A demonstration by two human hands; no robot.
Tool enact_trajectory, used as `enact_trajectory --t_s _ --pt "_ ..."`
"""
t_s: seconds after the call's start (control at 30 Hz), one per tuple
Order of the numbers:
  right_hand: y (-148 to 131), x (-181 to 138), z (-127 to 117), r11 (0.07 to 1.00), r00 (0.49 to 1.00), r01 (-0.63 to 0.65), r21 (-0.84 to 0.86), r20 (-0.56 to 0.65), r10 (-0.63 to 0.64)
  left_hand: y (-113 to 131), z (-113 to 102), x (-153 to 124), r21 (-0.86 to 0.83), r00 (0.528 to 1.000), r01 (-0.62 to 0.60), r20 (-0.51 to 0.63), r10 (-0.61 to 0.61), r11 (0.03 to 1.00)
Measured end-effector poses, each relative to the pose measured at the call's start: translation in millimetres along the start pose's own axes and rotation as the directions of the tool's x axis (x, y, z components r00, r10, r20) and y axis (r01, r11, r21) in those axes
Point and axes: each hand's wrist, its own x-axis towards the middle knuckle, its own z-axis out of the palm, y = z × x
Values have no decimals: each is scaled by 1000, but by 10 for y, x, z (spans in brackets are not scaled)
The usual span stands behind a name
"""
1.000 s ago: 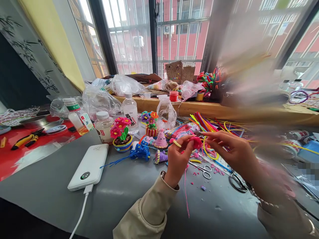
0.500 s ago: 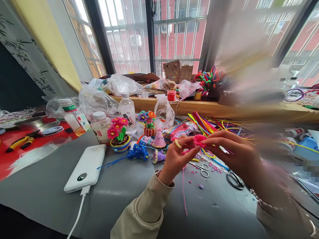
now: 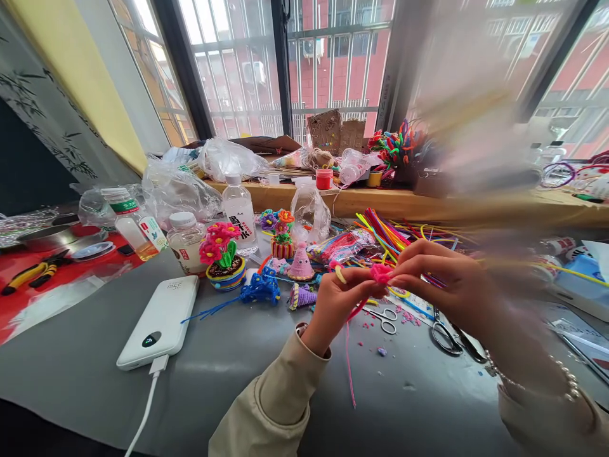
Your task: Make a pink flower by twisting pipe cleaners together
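Note:
Between my two hands, above the grey table, is a small bright pink pipe-cleaner flower (image 3: pixel 381 273). My left hand (image 3: pixel 339 298), with a pale ring on a finger, pinches its left side. From the right, the fingertips of my right hand (image 3: pixel 431 279) pinch the same flower. A thin pink pipe-cleaner strand (image 3: pixel 349 368) hangs below my left hand toward the table. Small scissors (image 3: pixel 387 319) lie just behind and below the hands, among pink fluff. Black-handled scissors (image 3: pixel 446 337) rest under my right wrist. A blurred shape covers part of my right forearm.
On the left stand a white power bank (image 3: pixel 159 324) with a cable, a pot of pink flowers (image 3: pixel 223 254) and several bottles (image 3: pixel 239 216). Blue pipe-cleaner flowers (image 3: pixel 261 289) and a purple cone (image 3: pixel 301 296) lie nearer. Loose pipe cleaners (image 3: pixel 380 231) spread behind my hands.
The view has shifted slightly. Both hands keep their pinch on the pink flower, which looks turned a little, and my right fingers sit slightly closer to my left ones.

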Motion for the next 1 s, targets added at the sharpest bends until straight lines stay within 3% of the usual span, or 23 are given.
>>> enact_trajectory --t_s 0.23,0.43,0.6,0.8,1.0 --pt "74 42 6 941 958 -270 205 158 241 5 19 1 44 993 113 -26 -112 993" --pt "43 44 26 894 935 -343 289 194 296 -36 25 1 31 997 81 -21 -81 996" --pt "56 47 29 882 946 -320 345 171 276 -36 21 1 8 998 58 -10 -58 998" --pt "148 17 24 890 985 -158 428 10 170 -31 0 -4 -106 993 109 64 -103 988" --pt "10 5 -55 936 996 -81 344 70 61 -19 -2 -16 -196 969 185 201 -145 963"
